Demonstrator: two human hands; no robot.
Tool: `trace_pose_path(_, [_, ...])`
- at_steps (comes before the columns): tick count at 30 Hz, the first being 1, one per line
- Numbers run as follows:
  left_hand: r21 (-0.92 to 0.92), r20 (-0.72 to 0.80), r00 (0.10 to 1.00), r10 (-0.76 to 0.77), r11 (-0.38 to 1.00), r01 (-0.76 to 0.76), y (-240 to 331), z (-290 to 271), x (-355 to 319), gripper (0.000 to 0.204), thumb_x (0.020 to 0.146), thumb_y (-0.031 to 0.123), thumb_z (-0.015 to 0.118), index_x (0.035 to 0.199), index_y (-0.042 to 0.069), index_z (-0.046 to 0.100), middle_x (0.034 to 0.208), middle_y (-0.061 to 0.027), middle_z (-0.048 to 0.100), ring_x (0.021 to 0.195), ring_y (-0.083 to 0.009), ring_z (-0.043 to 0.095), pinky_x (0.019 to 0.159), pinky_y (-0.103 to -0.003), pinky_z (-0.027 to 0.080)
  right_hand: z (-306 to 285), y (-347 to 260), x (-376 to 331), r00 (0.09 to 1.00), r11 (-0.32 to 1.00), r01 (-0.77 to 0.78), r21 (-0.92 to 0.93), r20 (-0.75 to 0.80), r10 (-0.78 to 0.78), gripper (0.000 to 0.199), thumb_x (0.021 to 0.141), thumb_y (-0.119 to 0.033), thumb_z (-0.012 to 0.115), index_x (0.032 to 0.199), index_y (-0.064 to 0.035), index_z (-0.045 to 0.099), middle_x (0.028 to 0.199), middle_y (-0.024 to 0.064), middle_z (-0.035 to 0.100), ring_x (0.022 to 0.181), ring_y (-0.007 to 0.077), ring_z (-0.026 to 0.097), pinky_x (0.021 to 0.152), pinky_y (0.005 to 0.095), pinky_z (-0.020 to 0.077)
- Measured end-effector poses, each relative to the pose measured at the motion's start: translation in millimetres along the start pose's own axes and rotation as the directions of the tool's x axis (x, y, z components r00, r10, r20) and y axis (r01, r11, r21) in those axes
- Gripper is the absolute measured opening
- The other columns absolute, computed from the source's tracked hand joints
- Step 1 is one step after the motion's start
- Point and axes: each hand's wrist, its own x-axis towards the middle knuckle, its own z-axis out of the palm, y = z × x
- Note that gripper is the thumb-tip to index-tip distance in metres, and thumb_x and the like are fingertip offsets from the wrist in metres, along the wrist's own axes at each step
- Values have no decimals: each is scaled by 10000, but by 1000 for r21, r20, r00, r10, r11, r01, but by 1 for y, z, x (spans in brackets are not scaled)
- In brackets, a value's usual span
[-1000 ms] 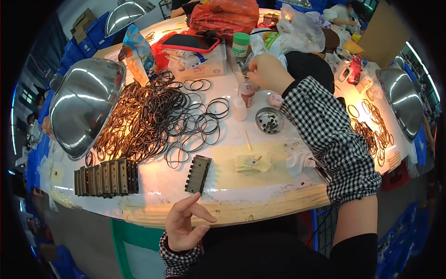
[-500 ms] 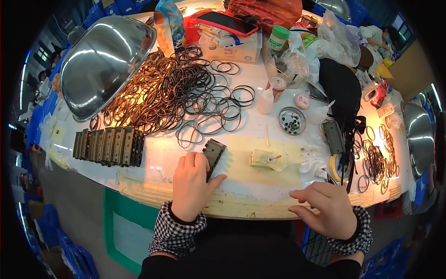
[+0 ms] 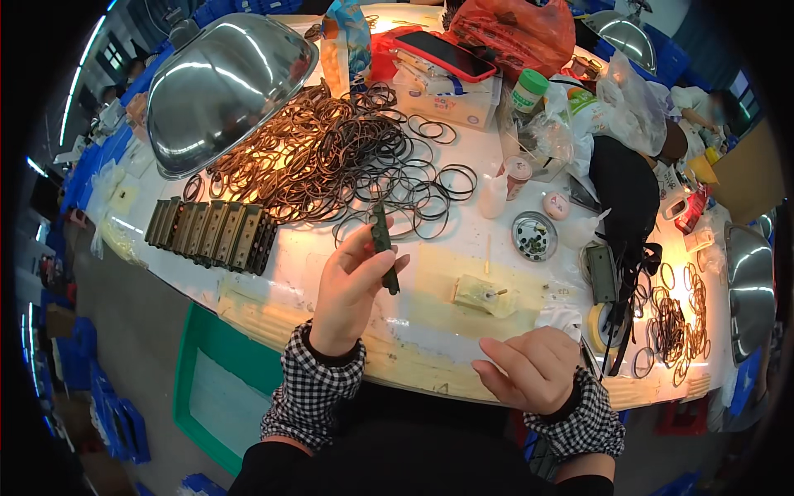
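Observation:
My left hand (image 3: 346,289) is raised over the near part of the table, its thumb and fingers closed on a dark green rectangular part (image 3: 384,248) turned edge-on. My right hand (image 3: 536,368) hovers by the front edge, half curled, with thumb and index finger apart and nothing visible between them. Between and beyond the hands sits a small yellowish block (image 3: 480,296) with a thin pin sticking out. Several similar green parts (image 3: 213,236) stand side by side in a row at the left. Beyond my left hand lies a big heap of dark rubber bands (image 3: 318,157).
A shiny metal lamp shade (image 3: 227,91) overhangs the far left. A round dish of small dark pieces (image 3: 534,237), a white bottle (image 3: 493,197), a yellow tape roll (image 3: 595,327) and a black bag (image 3: 624,165) lie to the right. A green tray (image 3: 186,372) is below the table edge.
My left hand has lifted the green part and turned it from showing its broad face to edge-on. My right hand has moved left and a little nearer. The view has shifted slightly.

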Motion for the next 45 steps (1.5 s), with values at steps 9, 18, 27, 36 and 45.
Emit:
trace_pose_path(9, [-297,70,989,-132,943,147,-10,-21,3,439,916,106,613,1318,59,444,1075,-76,603,952,-167,621,832,-305,541,-11,5,4,992,994,109,9,69,-109,221,701,-175,792,796,-71,623,637,-8,505,512,126,509,455,256,377])
trace_pose_path(18, [-572,62,996,-62,816,86,2,-49,2,327,1008,159,455,1311,37,465,1124,-126,615,987,-228,638,888,-353,562,-19,-10,46,877,927,359,-113,381,-293,128,718,-158,629,805,-75,586,691,-22,447,625,104,487,534,233,374])
trace_pose_path(27, [-411,-99,989,-108,910,58,-7,-48,-2,275,997,160,488,1254,63,496,1084,-103,626,963,-204,644,879,-357,561,-2,-24,68,818,894,426,-136,480,-317,158,746,-175,673,812,-55,595,680,-20,468,607,111,493,521,246,379])
trace_pose_path(36, [-426,-64,993,-96,903,59,-7,-53,-8,331,994,164,492,1308,66,461,1072,-103,597,965,-198,615,889,-347,541,-33,32,110,934,970,125,-207,353,-45,181,825,-222,650,749,-69,589,658,34,508,586,170,544,542,296,421])
trace_pose_path(45, [-436,-59,996,-66,899,34,-9,-49,-6,349,990,164,495,1324,71,453,1075,-102,596,974,-198,607,894,-357,523,-116,276,114,418,517,-813,-268,349,839,598,989,-547,375,1277,-64,576,1280,90,564,1024,219,576,860,310,494])
